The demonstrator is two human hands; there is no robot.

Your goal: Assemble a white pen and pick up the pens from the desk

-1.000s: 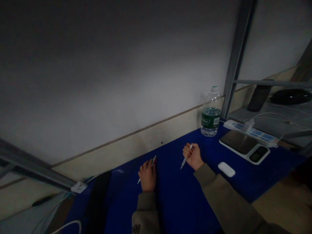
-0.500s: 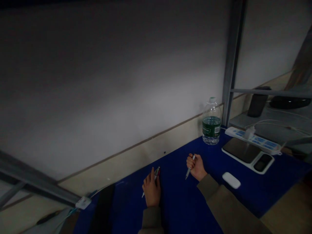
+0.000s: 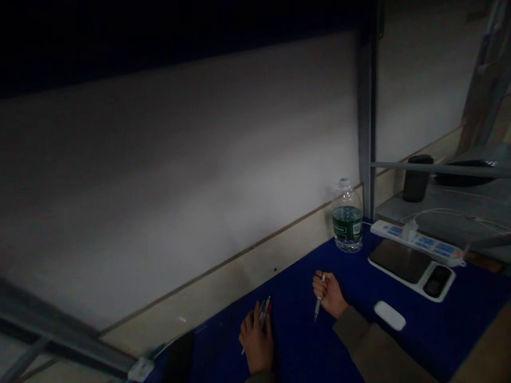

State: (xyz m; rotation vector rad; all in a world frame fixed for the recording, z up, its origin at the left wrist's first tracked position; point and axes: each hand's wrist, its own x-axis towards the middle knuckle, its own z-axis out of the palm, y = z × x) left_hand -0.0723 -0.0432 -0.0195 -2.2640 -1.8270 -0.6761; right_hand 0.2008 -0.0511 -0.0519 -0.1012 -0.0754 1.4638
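My left hand [image 3: 257, 339] is low on the blue surface [image 3: 297, 330], its fingers over a few slim pens [image 3: 266, 309]; one has a dark red part, and a light tip pokes out at the hand's left side. To the right, my right hand [image 3: 329, 293] is closed around a grey and white pen [image 3: 318, 307], whose tip points down toward the surface. The two hands are apart. Fingers of the left hand partly hide the pens beneath them.
A water bottle [image 3: 347, 226] with a green label stands near the wall. A power strip [image 3: 419, 242], a white scale [image 3: 411, 268] and a white rounded object [image 3: 390, 315] lie at the right. Metal posts [image 3: 366, 127] frame the desk.
The view has tilted up, so everything sits lower in the picture. More pen ends show beside my left hand's fingers. My right hand still grips its pen, now held more upright.
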